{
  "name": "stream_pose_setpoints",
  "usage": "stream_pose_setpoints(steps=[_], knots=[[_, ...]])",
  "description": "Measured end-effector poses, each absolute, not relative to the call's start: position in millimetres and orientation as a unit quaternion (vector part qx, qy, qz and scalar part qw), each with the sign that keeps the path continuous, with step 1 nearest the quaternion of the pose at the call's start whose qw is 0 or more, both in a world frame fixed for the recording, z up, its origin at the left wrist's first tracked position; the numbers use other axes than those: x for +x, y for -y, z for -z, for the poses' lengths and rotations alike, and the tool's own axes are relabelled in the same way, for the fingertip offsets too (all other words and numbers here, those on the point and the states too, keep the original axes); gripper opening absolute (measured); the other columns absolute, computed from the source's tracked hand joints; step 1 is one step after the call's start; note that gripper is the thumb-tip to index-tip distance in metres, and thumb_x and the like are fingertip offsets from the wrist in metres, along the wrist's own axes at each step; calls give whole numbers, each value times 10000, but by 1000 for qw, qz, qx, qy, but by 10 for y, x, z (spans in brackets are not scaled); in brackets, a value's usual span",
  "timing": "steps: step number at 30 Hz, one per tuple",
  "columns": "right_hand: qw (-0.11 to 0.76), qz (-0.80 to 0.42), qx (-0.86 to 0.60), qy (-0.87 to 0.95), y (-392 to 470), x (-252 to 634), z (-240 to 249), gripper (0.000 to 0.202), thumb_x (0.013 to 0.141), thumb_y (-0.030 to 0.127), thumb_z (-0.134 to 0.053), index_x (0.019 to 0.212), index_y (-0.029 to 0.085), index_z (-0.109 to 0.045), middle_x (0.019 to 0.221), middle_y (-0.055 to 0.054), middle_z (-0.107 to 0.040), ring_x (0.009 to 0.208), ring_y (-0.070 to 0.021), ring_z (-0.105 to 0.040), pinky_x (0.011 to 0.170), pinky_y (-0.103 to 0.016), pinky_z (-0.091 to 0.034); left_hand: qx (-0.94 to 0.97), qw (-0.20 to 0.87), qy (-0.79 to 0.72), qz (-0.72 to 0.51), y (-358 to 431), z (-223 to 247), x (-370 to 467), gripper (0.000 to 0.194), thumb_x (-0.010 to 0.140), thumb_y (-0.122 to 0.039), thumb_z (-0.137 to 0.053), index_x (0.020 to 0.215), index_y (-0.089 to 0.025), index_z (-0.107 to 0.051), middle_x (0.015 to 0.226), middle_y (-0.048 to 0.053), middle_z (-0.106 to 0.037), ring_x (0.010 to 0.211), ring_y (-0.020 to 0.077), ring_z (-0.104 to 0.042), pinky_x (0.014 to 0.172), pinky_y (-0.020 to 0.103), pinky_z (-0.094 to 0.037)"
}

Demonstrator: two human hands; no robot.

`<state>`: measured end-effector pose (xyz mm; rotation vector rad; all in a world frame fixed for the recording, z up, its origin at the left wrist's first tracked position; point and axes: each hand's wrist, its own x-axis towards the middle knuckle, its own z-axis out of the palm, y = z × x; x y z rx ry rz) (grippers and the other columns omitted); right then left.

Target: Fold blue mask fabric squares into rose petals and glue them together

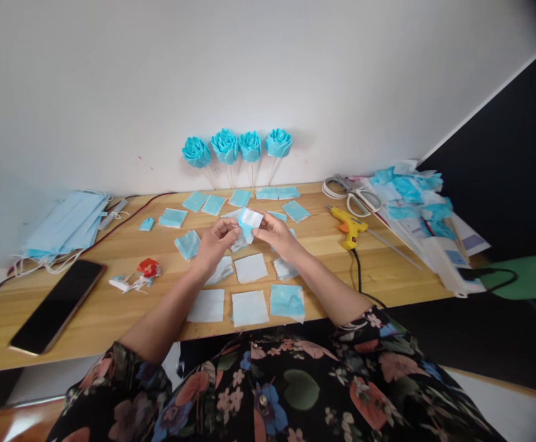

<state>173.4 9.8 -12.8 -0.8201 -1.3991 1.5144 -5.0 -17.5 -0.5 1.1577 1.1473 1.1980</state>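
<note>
Folded blue-and-white piece [247, 229] of thin material sits in my fingers just about the centre of the frame, raised over the tabletop [322, 238]. My left fingers [229, 232] pinch it along its left side, thumb and fingertips pressed close together; my right fingers [262, 233] grip it from the right, with a white flap standing out at the top between them. Both forearms reach up from the bottom of the frame, out of my dark floral sleeves [129, 371].

Around and beneath my hands lie flat squares: white squares [250, 268] in the lower middle, and blue squares [239, 197] in a loose row farther up. Some sit partly behind my hands, so I can't see them whole. At upper centre four blue flowers [225, 147] on thin stems lean near the wall [268, 73].

A pile of face masks [69, 220] lies at the left of the frame, with a black phone [58, 307] below it and a crumpled red scrap [148, 267] to the phone's right. On the right I have a yellow glue gun [353, 228], white-handled scissors [363, 202] just above it, and a heap of blue and white scraps [410, 190] beyond.
</note>
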Motion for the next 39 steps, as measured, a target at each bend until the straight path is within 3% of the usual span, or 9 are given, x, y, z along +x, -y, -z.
stream_pose_setpoints(steps=[3, 9, 14, 18, 24, 32, 39], knots=[[447, -605, -334, 568, -97, 1722, 141, 540, 732, 310, -679, 1261, 231, -611, 1118, -30, -730, 1072, -217, -657, 967, -355, -506, 479, 535, -482, -501, 173, 11, -57, 338, 738, -389, -736, 997, -186, -659, 676, -25, -599, 594, 111, -510, 564, 243, -401], [428, -612, -327, 578, -86, 1728, 145, 524, 744, 342, -706, 1250, 229, -629, 1107, -34, -731, 1090, -220, -656, 972, -356, -506, 520, 521, -472, -485, 169, 18, -75, 316, 747, -454, -715, 635, -164, -658, 617, 11, -596, 586, 114, -495, 580, 256, -403], [426, -560, -387, 596, -106, 1853, 20, 423, 855, 485, -628, 1184, 228, -696, 1163, -49, -736, 1147, -234, -642, 1019, -386, -477, 517, 517, -482, -483, 169, 19, -104, 305, 763, -430, -697, 617, -165, -665, 596, 8, -609, 573, 112, -506, 611, 259, -407], [467, -531, -414, 573, -137, 1913, -12, 419, 855, 550, -621, 1104, 234, -735, 1126, -61, -751, 1129, -234, -658, 1017, -389, -475, 533, 526, -480, -457, 173, 22, -103, 305, 753, -434, -703, 623, -163, -659, 576, -1, -594, 564, 106, -485, 602, 253, -385], [456, -535, -404, 585, -125, 1885, -7, 288, 825, 480, -671, 933, 227, -756, 995, -23, -753, 1014, -207, -669, 967, -350, -478, 526, 533, -503, -432, 179, 31, -80, 316, 686, -463, -750, 647, -161, -666, 567, -8, -568, 563, 105, -458, 574, 246, -364], [427, -513, -407, 623, -126, 1878, 3, 257, 800, 438, -683, 834, 184, -707, 772, 4, -673, 758, -150, -584, 744, -280, -450, 573, 522, -478, -413, 192, 75, -80, 304, 738, -438, -720, 649, -155, -653, 596, -18, -550, 580, 93, -440, 586, 239, -332], [435, -494, -403, 636, -117, 1860, 18, 220, 804, 401, -674, 804, 181, -676, 742, 13, -641, 705, -134, -553, 707, -275, -427, 563, 524, -488, -412, 187, 82, -90, 372, 742, -510, -713, 643, -157, -647, 582, -13, -552, 568, 95, -448, 582, 237, -345]])
